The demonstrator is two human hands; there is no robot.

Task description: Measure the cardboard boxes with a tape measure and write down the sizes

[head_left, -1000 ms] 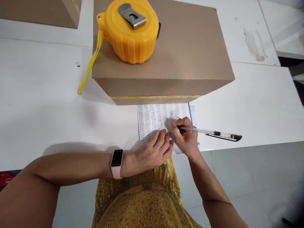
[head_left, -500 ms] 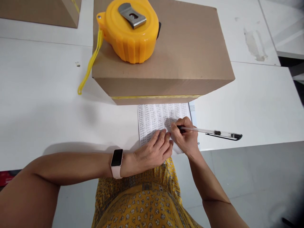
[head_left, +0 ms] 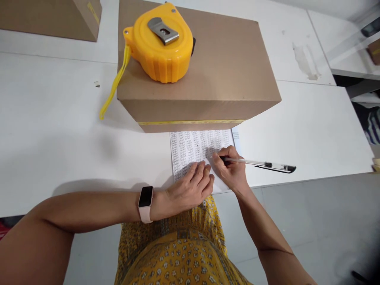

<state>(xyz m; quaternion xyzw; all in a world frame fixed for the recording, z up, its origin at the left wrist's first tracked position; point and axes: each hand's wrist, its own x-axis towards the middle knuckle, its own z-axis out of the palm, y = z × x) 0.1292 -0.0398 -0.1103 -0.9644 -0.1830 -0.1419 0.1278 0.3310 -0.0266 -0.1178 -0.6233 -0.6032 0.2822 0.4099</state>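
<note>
A sheet of paper (head_left: 192, 148) covered in rows of small handwriting lies on the white table (head_left: 59, 138), partly under a cardboard box (head_left: 225, 67). My left hand (head_left: 190, 188) rests flat on the paper's lower part, fingers together, a pink smartwatch (head_left: 146, 204) on the wrist. My right hand (head_left: 233, 170) pinches a clear pen (head_left: 261, 164) with a black cap, its tip on the paper. A yellow tape measure (head_left: 162, 43) with a metal clip sits on the box, its yellow strap hanging off the left edge.
A second cardboard box (head_left: 50, 18) stands at the far left. The table's near edge runs just below my hands, with grey floor beyond on the right. A stained patch (head_left: 303, 61) marks the table at the back right.
The view has shifted slightly, showing more at the right and far side. My hands and the pen hold the same place on the paper.
</note>
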